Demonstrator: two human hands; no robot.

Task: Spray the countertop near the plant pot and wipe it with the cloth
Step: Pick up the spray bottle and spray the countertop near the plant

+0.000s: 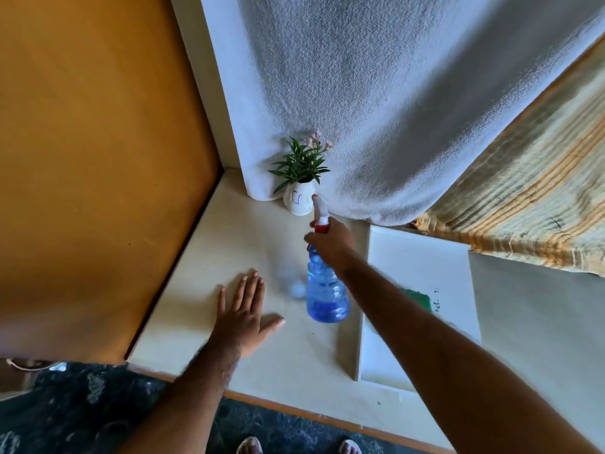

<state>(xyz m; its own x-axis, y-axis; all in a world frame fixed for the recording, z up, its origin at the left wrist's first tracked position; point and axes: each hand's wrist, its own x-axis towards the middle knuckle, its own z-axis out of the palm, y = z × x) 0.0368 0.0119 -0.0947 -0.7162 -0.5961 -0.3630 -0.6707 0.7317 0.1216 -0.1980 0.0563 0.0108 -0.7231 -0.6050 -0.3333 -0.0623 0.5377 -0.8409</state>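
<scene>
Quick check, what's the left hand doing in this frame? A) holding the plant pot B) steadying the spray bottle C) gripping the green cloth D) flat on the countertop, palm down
D: the left hand lies flat with fingers spread on the countertop, empty, while the right hand grips the blue spray bottle near the plant pot; the green cloth lies apart, partly hidden behind the right arm.

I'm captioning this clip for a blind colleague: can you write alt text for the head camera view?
A person's right hand holds a blue spray bottle, its nozzle aimed toward a small white plant pot in the corner of a pale countertop. The left hand rests flat on the counter; a green cloth lies partly hidden behind the right arm.
</scene>
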